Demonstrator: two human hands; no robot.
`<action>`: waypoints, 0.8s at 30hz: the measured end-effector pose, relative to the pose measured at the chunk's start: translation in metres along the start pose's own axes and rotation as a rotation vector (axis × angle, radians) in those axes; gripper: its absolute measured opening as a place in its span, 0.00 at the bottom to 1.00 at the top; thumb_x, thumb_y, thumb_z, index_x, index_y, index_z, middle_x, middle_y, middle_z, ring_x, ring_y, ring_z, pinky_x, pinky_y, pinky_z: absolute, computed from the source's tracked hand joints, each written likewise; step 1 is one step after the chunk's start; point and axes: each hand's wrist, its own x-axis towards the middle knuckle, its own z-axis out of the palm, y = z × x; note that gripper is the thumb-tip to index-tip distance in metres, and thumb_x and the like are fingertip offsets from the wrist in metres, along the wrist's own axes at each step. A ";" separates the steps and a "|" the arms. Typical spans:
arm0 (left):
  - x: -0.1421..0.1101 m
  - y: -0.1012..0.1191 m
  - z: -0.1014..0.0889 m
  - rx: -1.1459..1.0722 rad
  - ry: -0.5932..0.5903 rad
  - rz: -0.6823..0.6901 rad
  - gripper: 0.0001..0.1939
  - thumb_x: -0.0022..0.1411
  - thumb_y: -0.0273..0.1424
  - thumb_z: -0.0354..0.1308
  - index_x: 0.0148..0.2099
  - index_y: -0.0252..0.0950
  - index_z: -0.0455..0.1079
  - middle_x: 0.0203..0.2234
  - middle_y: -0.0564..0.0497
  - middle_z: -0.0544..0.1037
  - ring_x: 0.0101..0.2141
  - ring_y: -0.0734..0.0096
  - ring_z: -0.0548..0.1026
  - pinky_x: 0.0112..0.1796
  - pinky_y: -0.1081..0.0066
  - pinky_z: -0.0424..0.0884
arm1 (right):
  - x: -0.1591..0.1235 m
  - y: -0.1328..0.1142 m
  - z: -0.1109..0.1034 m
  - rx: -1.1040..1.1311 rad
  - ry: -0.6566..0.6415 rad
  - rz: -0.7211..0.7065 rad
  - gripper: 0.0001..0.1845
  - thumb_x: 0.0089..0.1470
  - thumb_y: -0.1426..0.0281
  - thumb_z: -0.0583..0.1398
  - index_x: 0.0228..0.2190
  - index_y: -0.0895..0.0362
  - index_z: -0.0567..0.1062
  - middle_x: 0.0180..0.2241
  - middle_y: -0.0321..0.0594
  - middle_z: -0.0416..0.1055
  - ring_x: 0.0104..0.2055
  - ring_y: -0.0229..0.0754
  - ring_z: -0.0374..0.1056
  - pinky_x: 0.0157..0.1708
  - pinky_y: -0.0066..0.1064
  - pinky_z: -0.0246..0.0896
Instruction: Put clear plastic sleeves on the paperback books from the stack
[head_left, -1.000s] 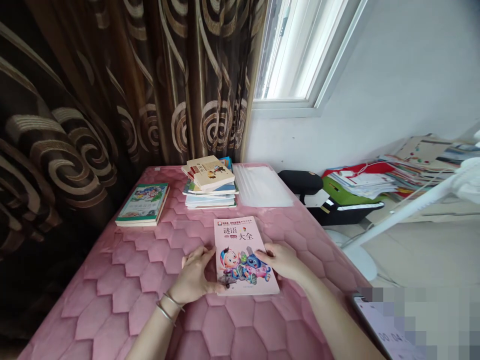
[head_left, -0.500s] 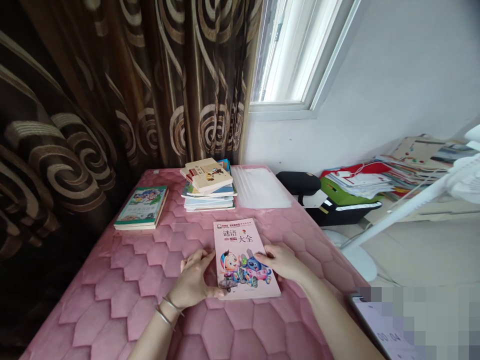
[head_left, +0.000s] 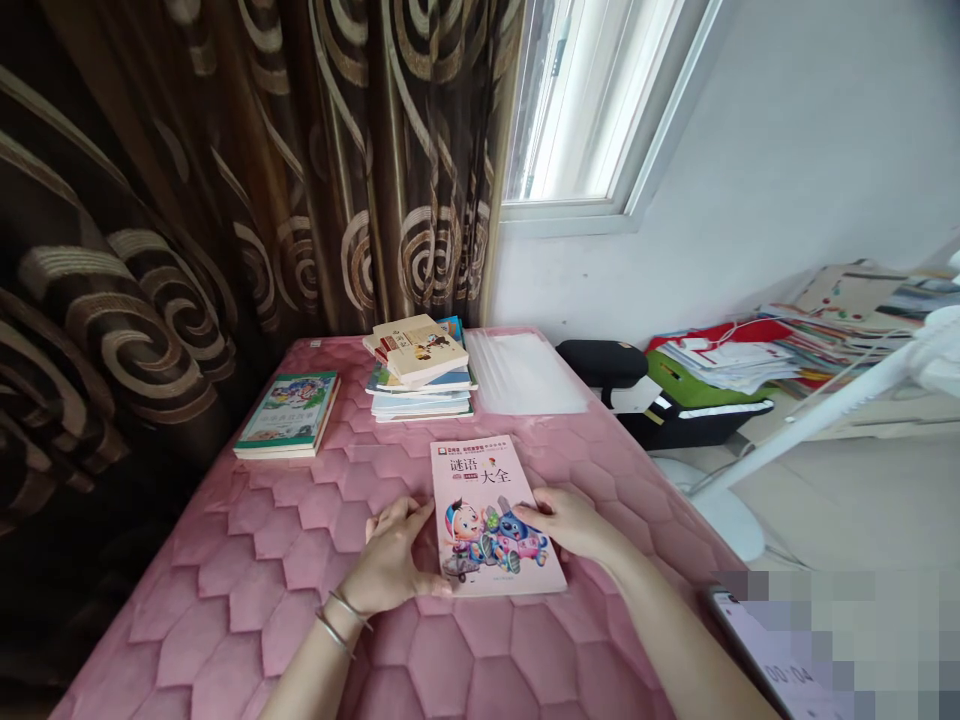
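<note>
A pink book (head_left: 487, 515) with cartoon figures and Chinese characters on its cover lies flat in the middle of the pink quilted surface (head_left: 450, 660). My right hand (head_left: 570, 520) grips its right edge, thumb on the cover and the other fingers partly hidden by the edge. At the left edge, my left hand (head_left: 397, 555) rests with thumb and forefinger spread apart. The thumb touches the lower left corner and the forefinger reaches the side. Two bangles (head_left: 334, 630) circle that wrist.
A stack of books (head_left: 420, 375) stands at the back, beside a clear plastic sheet (head_left: 529, 375). Green-edged books (head_left: 289, 415) lie at the left. A phone (head_left: 780, 655) showing a timer is at lower right, and a white stand (head_left: 795, 425) rises beyond the right edge.
Both hands keep their places on the pink book, which stays flat. Only the camera view has shifted slightly.
</note>
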 end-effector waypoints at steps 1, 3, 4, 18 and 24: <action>0.000 0.000 0.000 0.000 -0.006 -0.004 0.53 0.36 0.59 0.63 0.63 0.46 0.55 0.50 0.45 0.65 0.52 0.50 0.61 0.51 0.57 0.55 | -0.001 -0.001 -0.001 -0.009 -0.001 0.000 0.19 0.50 0.54 0.58 0.21 0.56 0.63 0.23 0.35 0.71 0.18 0.36 0.66 0.13 0.25 0.55; 0.000 0.001 -0.001 0.003 -0.013 -0.006 0.53 0.37 0.59 0.62 0.63 0.46 0.55 0.50 0.45 0.64 0.52 0.49 0.61 0.51 0.56 0.55 | -0.003 -0.004 -0.002 0.002 -0.021 0.013 0.19 0.51 0.54 0.58 0.22 0.55 0.63 0.23 0.35 0.71 0.18 0.36 0.66 0.12 0.25 0.54; 0.000 0.001 -0.002 0.006 -0.017 -0.001 0.52 0.38 0.60 0.61 0.64 0.45 0.55 0.50 0.45 0.64 0.52 0.49 0.60 0.51 0.56 0.55 | -0.004 -0.005 -0.003 0.021 -0.034 0.024 0.19 0.51 0.54 0.58 0.22 0.55 0.63 0.23 0.35 0.71 0.18 0.36 0.66 0.11 0.25 0.54; -0.003 0.000 0.001 0.049 -0.037 0.011 0.59 0.30 0.53 0.68 0.65 0.49 0.50 0.52 0.48 0.62 0.53 0.49 0.59 0.53 0.56 0.52 | -0.007 -0.006 -0.004 0.065 -0.066 0.024 0.19 0.51 0.53 0.58 0.24 0.56 0.66 0.25 0.38 0.73 0.22 0.39 0.69 0.12 0.24 0.57; -0.003 0.000 0.000 0.046 -0.044 0.000 0.59 0.29 0.53 0.69 0.64 0.50 0.51 0.51 0.49 0.62 0.53 0.49 0.59 0.53 0.56 0.52 | -0.005 -0.004 -0.004 0.063 -0.076 0.012 0.18 0.51 0.53 0.57 0.24 0.55 0.64 0.24 0.37 0.72 0.22 0.39 0.69 0.12 0.24 0.58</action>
